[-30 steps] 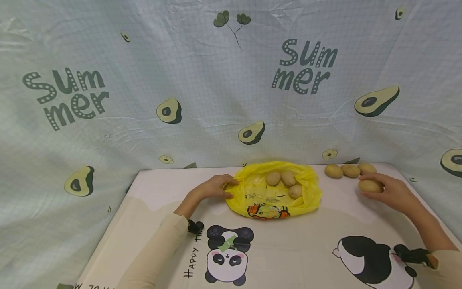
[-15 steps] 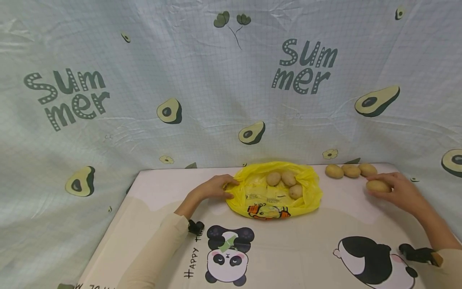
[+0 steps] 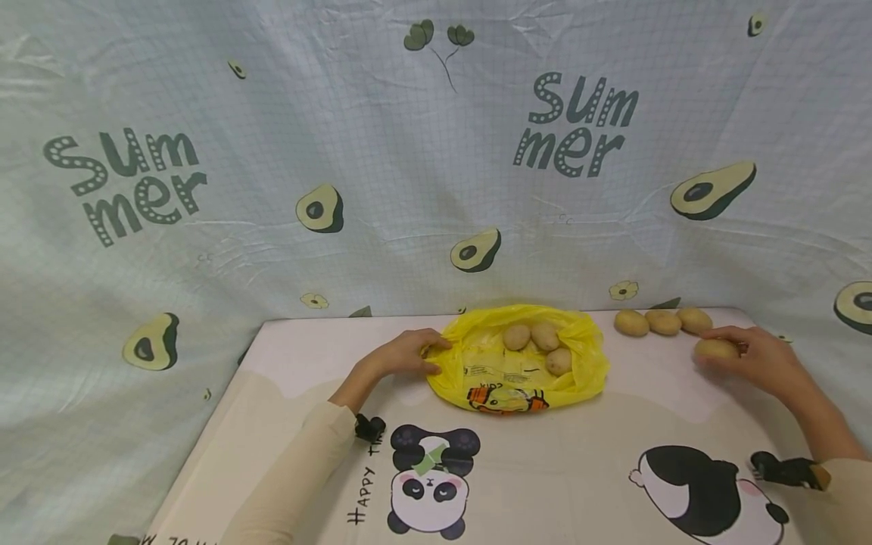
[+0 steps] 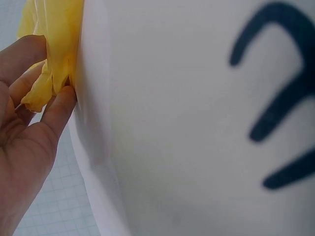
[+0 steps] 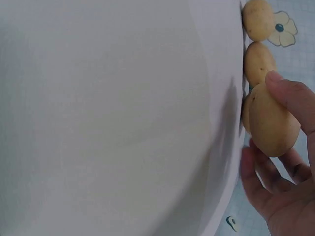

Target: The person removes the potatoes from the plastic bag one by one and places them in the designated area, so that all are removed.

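On the table lies a yellow plastic bag (image 3: 446, 382), its mouth open, with several potatoes (image 3: 545, 335) inside. My left hand (image 3: 409, 352) pinches the bag's left edge; in the left wrist view, thumb and fingers close on the crumpled yellow plastic (image 4: 61, 39). Over on the right, my right hand (image 3: 766, 359) holds a potato (image 3: 715, 350), just in front of a row of 3 potatoes (image 3: 664, 322). The right wrist view has the thumb on the held potato (image 5: 273, 123) and the other fingers curled below it, partly blurred.
The table (image 3: 565, 462) carries a printed cloth with pandas. Behind its far edge hangs a pale curtain (image 3: 381, 151) with avocado prints. The row of potatoes stands close to that far edge.
My right hand has moved slightly to the right and back with the potato, close to the row. The left hand and the bag have stayed in place.
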A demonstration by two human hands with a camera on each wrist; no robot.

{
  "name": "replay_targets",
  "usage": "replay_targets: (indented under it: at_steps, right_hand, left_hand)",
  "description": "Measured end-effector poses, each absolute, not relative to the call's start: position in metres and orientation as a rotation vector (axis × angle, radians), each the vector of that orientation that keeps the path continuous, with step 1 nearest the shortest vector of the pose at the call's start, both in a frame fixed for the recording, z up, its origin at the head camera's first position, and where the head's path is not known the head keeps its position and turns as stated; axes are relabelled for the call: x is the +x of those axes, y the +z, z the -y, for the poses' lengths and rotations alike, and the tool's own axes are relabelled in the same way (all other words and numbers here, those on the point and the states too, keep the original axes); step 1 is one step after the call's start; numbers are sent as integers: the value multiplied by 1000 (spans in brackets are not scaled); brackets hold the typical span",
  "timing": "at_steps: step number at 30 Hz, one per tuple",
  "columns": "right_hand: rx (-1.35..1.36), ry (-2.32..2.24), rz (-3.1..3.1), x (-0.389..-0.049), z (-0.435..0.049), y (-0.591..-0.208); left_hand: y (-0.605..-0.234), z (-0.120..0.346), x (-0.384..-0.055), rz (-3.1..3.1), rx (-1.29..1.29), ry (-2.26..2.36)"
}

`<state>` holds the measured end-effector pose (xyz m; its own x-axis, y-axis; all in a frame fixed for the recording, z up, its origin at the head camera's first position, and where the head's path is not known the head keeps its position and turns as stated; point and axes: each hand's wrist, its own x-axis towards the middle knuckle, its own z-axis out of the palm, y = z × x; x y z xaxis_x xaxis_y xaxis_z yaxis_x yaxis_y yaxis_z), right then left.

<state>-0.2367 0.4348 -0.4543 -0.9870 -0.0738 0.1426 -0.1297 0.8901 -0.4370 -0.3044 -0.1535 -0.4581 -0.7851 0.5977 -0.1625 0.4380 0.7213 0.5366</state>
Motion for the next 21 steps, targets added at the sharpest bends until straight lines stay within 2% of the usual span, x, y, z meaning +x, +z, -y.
replay_targets:
  at_steps: [10,21]
  right_hand:
    - [184,640,2858,-243,-438,-460]
    - [83,701,2942,-245,-441,-465]
  left_hand:
    - [-460,154,-305,-2594,820,707]
    - [-458,153,-305,-2597,786,708]
